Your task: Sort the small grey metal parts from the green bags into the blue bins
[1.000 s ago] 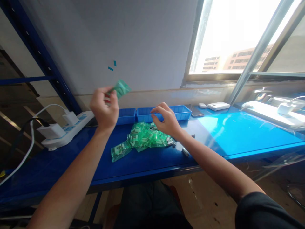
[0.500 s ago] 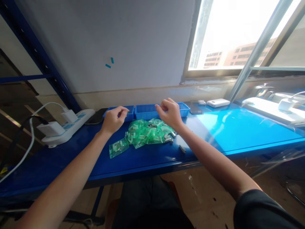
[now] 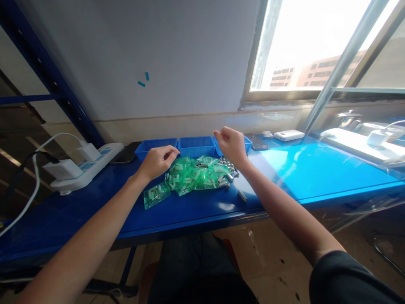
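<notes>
My left hand [image 3: 159,161] hovers over the left end of a pile of green-tinted plastic bags [image 3: 193,177]. Its thumb and fingertips are pinched together; whatever lies between them is too small or hidden to name. At the right, my right hand [image 3: 232,144] is curled closed in front of the right blue bin [image 3: 248,145], and its contents, if any, are out of sight. Small shiny metal pieces [image 3: 225,162] lie below that hand, beside the bags. The middle blue bin [image 3: 196,148] and left blue bin [image 3: 156,145] stand in the same row behind the pile.
A single metal piece [image 3: 242,195] lies near the front edge of the blue table [image 3: 190,215]. On the left are a power strip [image 3: 95,169] with plugged-in chargers and a dark phone [image 3: 125,153]. A white power bank [image 3: 288,135] sits by the window.
My left hand has moved right and slightly down, closer to the bags. My right hand has shifted a little to the right, uncovering the small metal pieces and part of the right bin.
</notes>
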A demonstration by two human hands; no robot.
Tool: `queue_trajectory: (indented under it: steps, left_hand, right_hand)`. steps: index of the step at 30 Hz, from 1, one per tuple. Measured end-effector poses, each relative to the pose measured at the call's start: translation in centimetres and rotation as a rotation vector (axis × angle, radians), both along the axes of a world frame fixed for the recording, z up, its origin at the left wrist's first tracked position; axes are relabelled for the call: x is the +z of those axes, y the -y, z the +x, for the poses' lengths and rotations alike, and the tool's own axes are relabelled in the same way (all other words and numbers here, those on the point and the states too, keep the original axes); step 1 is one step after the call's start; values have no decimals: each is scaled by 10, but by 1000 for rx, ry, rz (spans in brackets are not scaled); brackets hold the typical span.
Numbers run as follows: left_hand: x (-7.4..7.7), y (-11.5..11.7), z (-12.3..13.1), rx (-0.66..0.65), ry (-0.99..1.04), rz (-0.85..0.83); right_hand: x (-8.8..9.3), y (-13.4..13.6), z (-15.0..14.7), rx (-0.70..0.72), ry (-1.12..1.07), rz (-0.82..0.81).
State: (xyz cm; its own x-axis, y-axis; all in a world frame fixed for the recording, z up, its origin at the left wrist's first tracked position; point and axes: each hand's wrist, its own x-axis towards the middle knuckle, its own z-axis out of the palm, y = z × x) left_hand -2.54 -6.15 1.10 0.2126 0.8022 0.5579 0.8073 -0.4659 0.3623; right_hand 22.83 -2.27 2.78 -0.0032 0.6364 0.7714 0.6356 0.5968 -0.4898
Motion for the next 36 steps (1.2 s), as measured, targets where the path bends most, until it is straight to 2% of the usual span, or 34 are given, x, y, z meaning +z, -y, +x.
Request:
queue_trajectory:
  steps: [5,13,20,23,26,30,33,36]
  left_hand:
    - [-7,-3,3,-49,-34,-50]
    - [-8,-3,7,-101,-60,-78]
    - [-6,-2,8,-108,-32,-94]
    - [-6,-2,8,-112,-17,-93]
    - [-6,-1,9,-120,-17,-98]
    - [-5,2,18,-163,101,-158]
    - [0,6,28,-219,395,-281]
    - [5,9,35,-255,748,-411]
  right_hand:
    - [-5,-3,0,50,60,-160]
    - [-10,-9,2,86,86,-185]
    - [-25,-9,-4,169,622,-342]
    - [-27,-8,-8,120,645,-351]
    - [-21,-5,-10,76,497,-286]
    - [-13,2,-16,168,185,-82]
    - [-10,12,-23,237,78,83]
    - [-12,23,-31,305,138,226]
